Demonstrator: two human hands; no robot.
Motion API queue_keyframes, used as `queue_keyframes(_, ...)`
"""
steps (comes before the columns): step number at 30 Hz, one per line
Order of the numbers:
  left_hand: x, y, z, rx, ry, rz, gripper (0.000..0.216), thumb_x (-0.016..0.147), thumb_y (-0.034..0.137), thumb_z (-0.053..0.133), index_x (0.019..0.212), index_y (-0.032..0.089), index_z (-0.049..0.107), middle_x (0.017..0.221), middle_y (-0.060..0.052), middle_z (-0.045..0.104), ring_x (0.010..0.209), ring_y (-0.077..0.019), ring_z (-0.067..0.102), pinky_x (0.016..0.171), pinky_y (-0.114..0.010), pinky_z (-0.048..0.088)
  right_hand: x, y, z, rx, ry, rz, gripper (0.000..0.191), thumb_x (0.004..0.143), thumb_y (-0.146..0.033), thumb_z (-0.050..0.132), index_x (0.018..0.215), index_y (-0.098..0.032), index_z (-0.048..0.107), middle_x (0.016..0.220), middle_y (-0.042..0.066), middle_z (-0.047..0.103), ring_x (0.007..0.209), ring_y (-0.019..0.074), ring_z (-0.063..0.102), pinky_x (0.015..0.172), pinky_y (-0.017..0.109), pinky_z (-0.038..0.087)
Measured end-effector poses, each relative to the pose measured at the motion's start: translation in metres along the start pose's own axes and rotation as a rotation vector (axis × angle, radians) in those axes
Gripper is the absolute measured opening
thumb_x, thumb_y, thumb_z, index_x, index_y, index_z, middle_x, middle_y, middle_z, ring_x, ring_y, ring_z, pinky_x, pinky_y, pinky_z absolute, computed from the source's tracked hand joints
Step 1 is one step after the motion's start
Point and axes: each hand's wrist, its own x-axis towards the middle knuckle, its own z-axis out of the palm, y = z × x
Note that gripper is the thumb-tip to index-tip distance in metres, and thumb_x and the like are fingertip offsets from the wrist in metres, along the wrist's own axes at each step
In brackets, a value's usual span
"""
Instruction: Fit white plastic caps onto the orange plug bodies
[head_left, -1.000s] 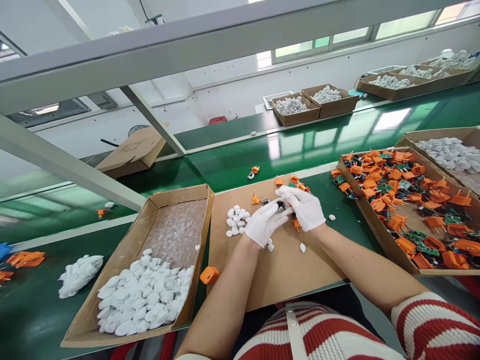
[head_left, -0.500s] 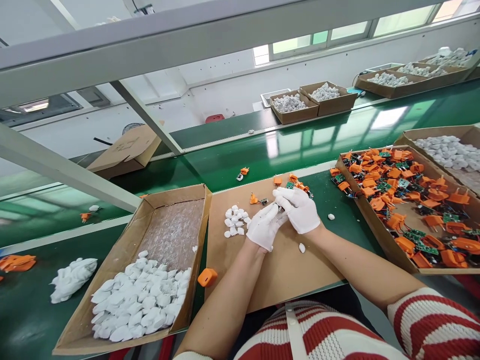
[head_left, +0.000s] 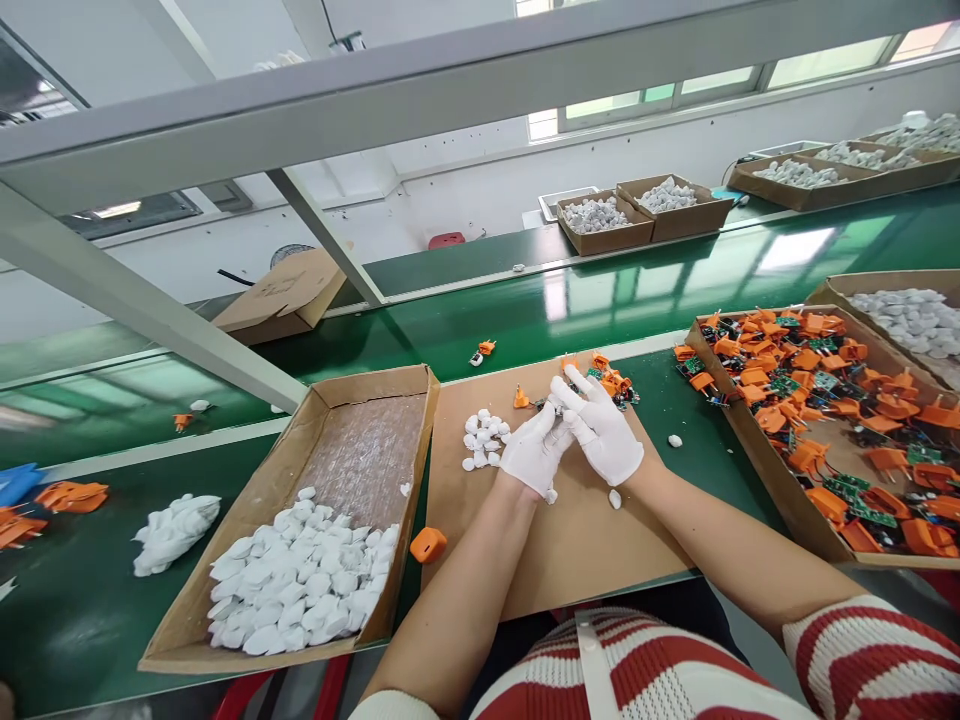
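Observation:
My left hand (head_left: pixel 534 452) and my right hand (head_left: pixel 606 430), both in white gloves, meet above a brown cardboard sheet (head_left: pixel 555 560). The left fingers are closed around something small, mostly hidden between the hands. My right hand's fingers are stretched out and spread, their tips beside the left fingers. Left of the hands lies a group of small white lumps (head_left: pixel 486 436). An orange plug piece (head_left: pixel 521 397) stands just beyond the fingers, and more orange plug parts with green circuit boards (head_left: pixel 616 384) lie behind the right hand. A loose white lump (head_left: pixel 615 499) rests below the right palm.
To the left, a cardboard tray (head_left: pixel 420 450) holds many white lumps, with an orange casing (head_left: pixel 428 545) beside it. A box (head_left: pixel 750 470) of orange plugs with circuit boards stands right. A metal post (head_left: pixel 326 235) and beam cross ahead; a green belt (head_left: pixel 450 325) runs behind.
My right hand's fingers have opened and spread apart from their earlier grip near the left fingertips. The whole view has shifted slightly, so the scene sits further right.

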Motion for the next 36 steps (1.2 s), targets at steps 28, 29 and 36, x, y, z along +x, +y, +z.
queue_keyframes(28, -0.004, 0.022, -0.003, 0.203, -0.192, -0.12, 0.021, 0.088, 0.029, 0.064, 0.098, 0.012, 0.07, 0.098, -0.012, 0.072, 0.101, -0.025, 0.068, 0.102, -0.043, 0.048, 0.002, -0.008, -0.006, 0.568, -0.091, 0.331, 0.05, 0.089, -0.045, 0.06, 0.136, -0.031, 0.057, 0.141, 0.003, 0.056, 0.13, 0.0242, 0.05, 0.112, 0.041, 0.04)
queue_keyframes(29, -0.004, 0.022, -0.003, 0.177, -0.186, -0.118, 0.019, 0.088, 0.027, 0.064, 0.098, 0.011, 0.07, 0.093, -0.01, 0.072, 0.096, -0.0223, 0.069, 0.101, -0.041, 0.049, 0.001, -0.009, -0.006, 0.564, -0.113, 0.314, 0.057, 0.089, -0.045, 0.06, 0.143, -0.031, 0.048, 0.144, 0.004, 0.052, 0.132, 0.0245, 0.049, 0.111, 0.042, 0.041)
queue_keyframes(36, -0.003, 0.016, -0.003, 0.175, -0.036, 0.076, 0.017, 0.086, 0.029, 0.065, 0.083, 0.013, 0.071, 0.084, -0.006, 0.069, 0.08, -0.0152, 0.067, 0.085, -0.028, 0.055, 0.0, 0.0, 0.004, 0.083, 0.068, 0.06, 0.037, 0.091, -0.032, 0.057, 0.127, -0.03, 0.066, 0.134, 0.001, 0.062, 0.133, 0.0269, 0.045, 0.113, 0.046, 0.037)
